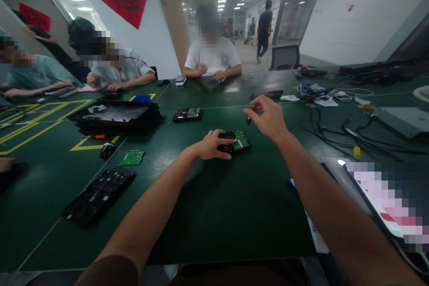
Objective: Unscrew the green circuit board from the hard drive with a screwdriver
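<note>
A hard drive with a green circuit board facing up lies on the green table in front of me. My left hand grips it from the left, thumb along the near edge and fingers over its dark part. Up and to the right of the drive, my right hand pinches a small screwdriver with a yellow and black handle, which points downward. The screwdriver is apart from the drive. Its tip is too small to make out.
Another hard drive lies farther back. To the left are black trays, a loose green circuit board and a black plastic frame. Cables, a grey metal box and a laptop occupy the right. Several people sit around the table.
</note>
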Action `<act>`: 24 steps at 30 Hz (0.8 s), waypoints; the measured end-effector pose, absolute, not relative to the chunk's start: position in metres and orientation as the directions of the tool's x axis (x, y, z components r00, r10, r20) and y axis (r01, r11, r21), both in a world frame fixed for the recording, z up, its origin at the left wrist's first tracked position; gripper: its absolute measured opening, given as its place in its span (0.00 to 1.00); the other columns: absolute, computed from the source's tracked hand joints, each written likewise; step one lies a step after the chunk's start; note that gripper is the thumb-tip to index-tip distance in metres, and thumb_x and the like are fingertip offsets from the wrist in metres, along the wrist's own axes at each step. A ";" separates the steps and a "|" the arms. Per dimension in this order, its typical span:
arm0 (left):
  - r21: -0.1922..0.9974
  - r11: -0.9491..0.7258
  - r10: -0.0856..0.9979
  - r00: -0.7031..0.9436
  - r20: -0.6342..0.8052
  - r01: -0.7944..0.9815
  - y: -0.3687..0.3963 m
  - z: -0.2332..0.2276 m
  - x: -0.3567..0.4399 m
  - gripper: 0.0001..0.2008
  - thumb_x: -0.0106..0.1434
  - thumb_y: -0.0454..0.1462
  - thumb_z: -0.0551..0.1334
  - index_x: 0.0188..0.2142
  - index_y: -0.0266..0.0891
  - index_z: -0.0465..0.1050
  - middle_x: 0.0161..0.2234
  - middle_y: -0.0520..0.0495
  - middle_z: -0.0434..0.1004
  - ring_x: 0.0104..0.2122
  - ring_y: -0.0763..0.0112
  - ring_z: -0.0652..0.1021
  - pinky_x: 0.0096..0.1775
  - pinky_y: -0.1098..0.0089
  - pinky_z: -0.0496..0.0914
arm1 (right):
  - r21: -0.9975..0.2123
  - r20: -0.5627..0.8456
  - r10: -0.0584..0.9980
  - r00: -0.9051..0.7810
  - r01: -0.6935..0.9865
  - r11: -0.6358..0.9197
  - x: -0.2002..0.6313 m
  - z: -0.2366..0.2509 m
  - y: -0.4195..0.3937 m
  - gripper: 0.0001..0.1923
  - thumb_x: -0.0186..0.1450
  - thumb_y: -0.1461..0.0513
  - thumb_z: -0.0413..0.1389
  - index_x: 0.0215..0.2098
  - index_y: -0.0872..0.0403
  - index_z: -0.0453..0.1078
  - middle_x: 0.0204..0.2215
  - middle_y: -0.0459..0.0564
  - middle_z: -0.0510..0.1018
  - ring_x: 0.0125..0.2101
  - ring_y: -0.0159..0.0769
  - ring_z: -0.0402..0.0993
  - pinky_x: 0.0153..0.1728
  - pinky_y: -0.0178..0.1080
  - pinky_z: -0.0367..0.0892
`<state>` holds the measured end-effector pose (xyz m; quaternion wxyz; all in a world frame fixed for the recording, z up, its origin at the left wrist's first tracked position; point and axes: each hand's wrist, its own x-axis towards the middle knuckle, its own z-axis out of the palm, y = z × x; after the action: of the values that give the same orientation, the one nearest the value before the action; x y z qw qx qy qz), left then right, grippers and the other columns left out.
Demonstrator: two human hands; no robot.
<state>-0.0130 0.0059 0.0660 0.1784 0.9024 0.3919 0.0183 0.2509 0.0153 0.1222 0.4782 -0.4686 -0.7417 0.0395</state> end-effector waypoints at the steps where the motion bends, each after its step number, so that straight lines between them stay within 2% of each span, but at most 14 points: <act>1: 0.335 -0.630 0.713 0.692 -0.107 0.701 0.006 0.066 -0.013 0.37 0.61 0.62 0.64 0.68 0.69 0.60 0.69 0.49 0.50 0.65 0.41 0.58 0.64 0.42 0.56 | -0.489 0.673 0.730 -0.122 0.667 0.562 0.251 0.123 0.015 0.09 0.66 0.56 0.61 0.41 0.50 0.70 0.41 0.54 0.79 0.40 0.45 0.78 0.41 0.48 0.75; 6: 0.334 -0.632 0.710 0.695 -0.113 0.700 0.006 0.067 -0.012 0.37 0.60 0.62 0.65 0.68 0.68 0.61 0.70 0.49 0.50 0.65 0.41 0.58 0.65 0.43 0.55 | -0.506 0.640 0.759 -0.120 0.678 0.533 0.253 0.127 0.012 0.10 0.63 0.62 0.60 0.43 0.50 0.69 0.42 0.55 0.80 0.40 0.45 0.78 0.42 0.48 0.74; 11: 0.333 -0.628 0.713 0.692 -0.116 0.703 0.006 0.067 -0.013 0.37 0.61 0.62 0.65 0.68 0.68 0.60 0.69 0.48 0.49 0.64 0.40 0.57 0.64 0.41 0.56 | -0.510 0.616 0.769 -0.170 0.658 0.554 0.252 0.131 0.010 0.08 0.65 0.58 0.61 0.42 0.49 0.70 0.39 0.53 0.80 0.39 0.45 0.78 0.44 0.50 0.74; 15: 0.341 -0.628 0.712 0.693 -0.113 0.700 0.006 0.067 -0.013 0.37 0.60 0.62 0.65 0.68 0.69 0.61 0.69 0.49 0.50 0.65 0.41 0.57 0.64 0.41 0.56 | -0.490 0.625 0.762 -0.169 0.676 0.551 0.252 0.132 0.009 0.08 0.66 0.60 0.59 0.44 0.49 0.73 0.41 0.54 0.80 0.41 0.46 0.78 0.46 0.52 0.73; 20: 0.344 -0.625 0.712 0.693 -0.118 0.701 0.006 0.067 -0.013 0.38 0.60 0.61 0.65 0.68 0.69 0.61 0.70 0.49 0.50 0.65 0.40 0.57 0.64 0.42 0.56 | -0.560 0.614 0.781 -0.113 0.636 0.532 0.252 0.132 0.010 0.09 0.65 0.58 0.62 0.43 0.50 0.74 0.41 0.55 0.81 0.41 0.46 0.79 0.45 0.51 0.75; 24: 0.338 -0.619 0.717 0.686 -0.125 0.709 0.006 0.067 -0.013 0.37 0.61 0.61 0.65 0.68 0.69 0.60 0.70 0.50 0.49 0.65 0.41 0.57 0.65 0.42 0.56 | -0.540 0.612 0.775 -0.157 0.633 0.555 0.251 0.132 0.009 0.09 0.66 0.57 0.61 0.43 0.49 0.76 0.43 0.53 0.82 0.41 0.45 0.79 0.45 0.51 0.75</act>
<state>-0.0129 0.0062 0.0666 0.1831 0.8996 0.3963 0.0113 0.2506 0.0092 0.1324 0.4527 -0.4652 -0.7566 0.0786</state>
